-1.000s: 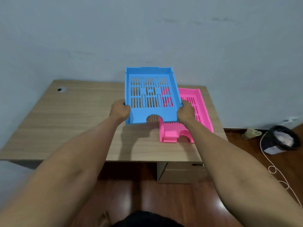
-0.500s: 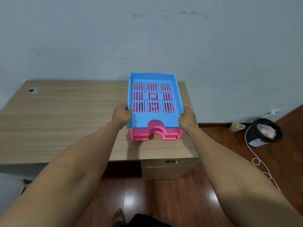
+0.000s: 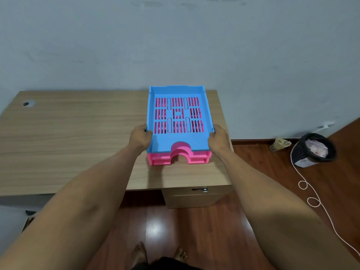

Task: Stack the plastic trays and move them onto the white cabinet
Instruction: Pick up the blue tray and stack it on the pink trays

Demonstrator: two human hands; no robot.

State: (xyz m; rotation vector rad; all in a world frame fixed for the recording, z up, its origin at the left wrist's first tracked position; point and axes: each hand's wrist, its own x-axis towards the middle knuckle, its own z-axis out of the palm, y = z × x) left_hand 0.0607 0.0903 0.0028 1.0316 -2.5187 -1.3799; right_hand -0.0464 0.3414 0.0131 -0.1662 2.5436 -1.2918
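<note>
Head view: your left hand (image 3: 140, 135) and right hand (image 3: 218, 138) grip the blue tray (image 3: 178, 139), nested on pink trays (image 3: 178, 157) at the desk's (image 3: 78, 143) 3 o'clock end. Stacking looks done; white cabinet unseen.

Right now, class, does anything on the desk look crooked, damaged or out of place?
Nothing stands out. The blue tray sits squarely over the pink trays, edges lined up, held by the left hand and right hand on the wooden desk. No visible cracks or spills.
</note>
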